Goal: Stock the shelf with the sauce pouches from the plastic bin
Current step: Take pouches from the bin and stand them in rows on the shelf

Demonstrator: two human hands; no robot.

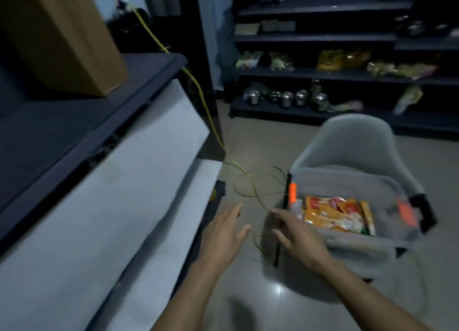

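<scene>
Left hand (223,234) and right hand (298,236) both spread open, empty. Sauce pouches (337,214) sit in plastic bin (367,242) on chair (355,142), just past right hand. Risk: careless grab shoves bin off seat. Yellow cable (258,181) loops on floor beyond: snag hazard toward shelf (49,137).

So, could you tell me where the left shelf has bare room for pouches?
The dark shelf board is bare in front of the cardboard box, out to its front edge and right corner. The floor tiles in front of the plastic bin are also free. It is crowded between shelf foot and bin, where the yellow cable coils.
</scene>
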